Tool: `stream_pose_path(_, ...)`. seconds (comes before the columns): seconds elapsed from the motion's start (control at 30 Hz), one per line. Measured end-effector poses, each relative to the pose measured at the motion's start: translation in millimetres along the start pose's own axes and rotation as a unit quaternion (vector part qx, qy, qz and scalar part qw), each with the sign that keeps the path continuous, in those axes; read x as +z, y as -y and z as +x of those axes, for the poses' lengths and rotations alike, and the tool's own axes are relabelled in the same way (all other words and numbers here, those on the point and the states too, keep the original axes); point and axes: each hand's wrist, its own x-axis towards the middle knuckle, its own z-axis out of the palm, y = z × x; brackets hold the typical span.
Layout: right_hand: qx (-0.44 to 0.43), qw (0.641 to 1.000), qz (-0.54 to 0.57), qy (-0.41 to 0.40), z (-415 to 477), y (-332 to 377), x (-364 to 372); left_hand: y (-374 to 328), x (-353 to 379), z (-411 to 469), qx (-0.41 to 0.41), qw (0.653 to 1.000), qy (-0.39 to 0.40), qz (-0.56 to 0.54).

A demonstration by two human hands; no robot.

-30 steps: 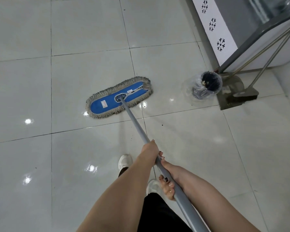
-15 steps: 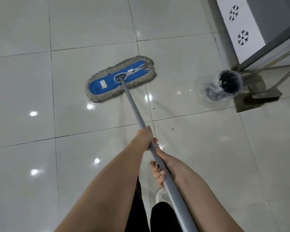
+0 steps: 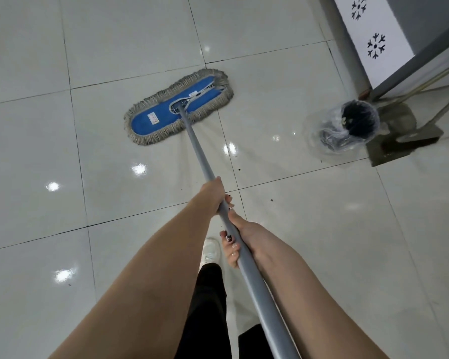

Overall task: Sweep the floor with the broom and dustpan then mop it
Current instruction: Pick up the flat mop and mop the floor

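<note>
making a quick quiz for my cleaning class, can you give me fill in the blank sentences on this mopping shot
The left hand and the right hand both grip the grey ____ that runs to the mop head.
The hand nearer the mop head is the ____ one.
The mop head's flat top is coloured ____.
The plastic-lined bin stands to the ____ of the mop head.
Missing words: handle, left, blue, right.
</note>
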Motion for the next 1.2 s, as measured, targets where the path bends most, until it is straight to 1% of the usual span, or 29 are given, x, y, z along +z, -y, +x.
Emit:
stream_pose_path(0.1, 0.012, 1.000, 0.004, 0.015, -17, -30, -27, 34, 17, -21, -0.002, 1.000, -0.002, 0.008)
stream_pose_path(0.2, 0.018, 0.999, 0.006, 0.031, -39, -69, -69, 81, 46, -45, -0.010, 1.000, 0.002, -0.001)
stream_pose_path(0.4, 0.030, 0.999, -0.020, -0.002, -88, -155, -188, 202, 133, -89, -0.012, 0.999, 0.035, -0.018)
stream_pose_path(0.47, 0.043, 0.999, -0.021, -0.014, -105, -180, -225, 240, 163, -107, -0.024, 0.998, 0.043, -0.030)
stream_pose_path(0.63, 0.059, 0.997, -0.032, -0.031, -147, -235, -292, 310, 216, -153, -0.056, 0.994, 0.078, -0.045)
stream_pose_path(0.9, 0.058, 0.994, -0.051, -0.077, -199, -291, -329, 370, 252, -206, -0.077, 0.991, 0.093, -0.052)
stream_pose_path(1.0, 0.052, 0.993, -0.060, -0.085, -211, -311, -335, 387, 258, -219, -0.114, 0.989, 0.067, -0.063)
stream_pose_path(1.07, 0.034, 0.994, -0.056, -0.092, -217, -326, -339, 396, 263, -232, -0.138, 0.986, 0.051, -0.075)
stream_pose_path(1.13, -0.002, 0.990, -0.056, -0.129, -222, -341, -348, 408, 267, -247, -0.155, 0.981, 0.064, -0.095)
stream_pose_path(1.2, -0.019, 0.981, -0.092, -0.171, -226, -359, -353, 422, 267, -262, -0.160, 0.977, 0.093, -0.104)
